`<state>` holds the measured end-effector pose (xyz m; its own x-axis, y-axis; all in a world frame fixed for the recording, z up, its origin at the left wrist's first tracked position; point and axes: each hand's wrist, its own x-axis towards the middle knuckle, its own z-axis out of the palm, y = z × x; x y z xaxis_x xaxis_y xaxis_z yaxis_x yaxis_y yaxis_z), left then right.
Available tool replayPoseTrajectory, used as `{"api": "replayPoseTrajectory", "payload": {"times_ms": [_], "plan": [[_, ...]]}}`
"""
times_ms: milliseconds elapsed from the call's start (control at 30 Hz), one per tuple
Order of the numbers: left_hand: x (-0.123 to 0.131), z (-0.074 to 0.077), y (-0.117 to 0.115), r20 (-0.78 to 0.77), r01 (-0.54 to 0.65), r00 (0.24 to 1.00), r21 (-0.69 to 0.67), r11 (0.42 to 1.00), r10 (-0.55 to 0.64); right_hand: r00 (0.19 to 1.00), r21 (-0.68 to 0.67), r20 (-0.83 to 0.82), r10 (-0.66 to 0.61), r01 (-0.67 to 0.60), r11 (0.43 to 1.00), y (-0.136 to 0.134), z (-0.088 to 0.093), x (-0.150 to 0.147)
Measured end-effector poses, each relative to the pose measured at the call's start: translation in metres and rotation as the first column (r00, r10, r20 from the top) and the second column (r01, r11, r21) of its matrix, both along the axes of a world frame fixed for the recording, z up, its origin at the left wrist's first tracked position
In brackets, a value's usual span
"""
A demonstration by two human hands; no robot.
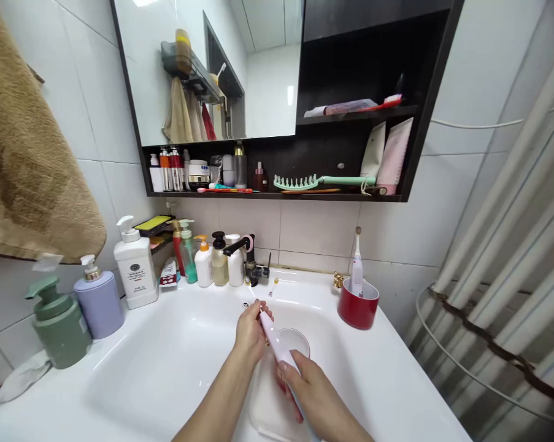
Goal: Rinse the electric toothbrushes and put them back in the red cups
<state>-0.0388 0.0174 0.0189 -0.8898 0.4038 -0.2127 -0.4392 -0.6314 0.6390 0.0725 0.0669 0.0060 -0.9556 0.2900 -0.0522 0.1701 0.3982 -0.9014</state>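
Observation:
Over the sink, my right hand (311, 383) is wrapped around the pale pink handle (277, 341) of an electric toothbrush, which slants up and to the left. My left hand (251, 331) is closed at the handle's upper end, its fingers pinching a small toothbrush head (251, 291) whose thin white stem sticks up past the fingertips. Whether head and handle are joined is hidden by the fingers. Another small brush head (273, 286) lies on the sink ledge. Below my hands, a round white cup (299, 337) and a pale tray-like container (267, 411) sit in the basin.
Behind the white sink (166, 344) stands a black faucet (251, 258). A red cup (358, 310) at the right holds another electric toothbrush (357, 270). Pump bottles, including a purple one (99, 304), line the left and back edges. Overhead hangs a dark cabinet (332, 147).

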Motion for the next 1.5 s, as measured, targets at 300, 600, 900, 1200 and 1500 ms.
{"api": "replayPoseTrajectory", "payload": {"times_ms": [300, 600, 900, 1200, 1500], "plan": [[-0.002, -0.002, -0.002, -0.084, 0.046, 0.996, 0.019, 0.999, -0.044, 0.998, 0.191, -0.006, -0.063, 0.063, 0.980, -0.004, 0.005, 0.004], [-0.004, -0.003, -0.002, -0.089, 0.083, 0.993, 0.009, 0.997, -0.082, 0.998, 0.132, -0.032, -0.055, 0.058, 0.990, -0.003, -0.005, 0.002], [-0.014, -0.007, -0.006, -0.142, -0.053, 0.989, -0.085, 0.995, 0.041, 0.999, 0.218, 0.037, -0.037, 0.028, 0.975, -0.006, 0.002, 0.007], [-0.056, -0.001, 0.046, -0.405, -0.075, 0.861, -0.700, 0.710, -0.308, 0.954, 0.117, -0.198, -0.227, 0.253, 0.960, 0.013, 0.018, 0.010], [-0.082, -0.023, 0.114, -0.528, -0.376, 0.675, -0.847, 0.375, -0.516, 0.945, 0.083, -0.265, -0.193, 0.222, 0.971, 0.009, 0.006, 0.004]]}}
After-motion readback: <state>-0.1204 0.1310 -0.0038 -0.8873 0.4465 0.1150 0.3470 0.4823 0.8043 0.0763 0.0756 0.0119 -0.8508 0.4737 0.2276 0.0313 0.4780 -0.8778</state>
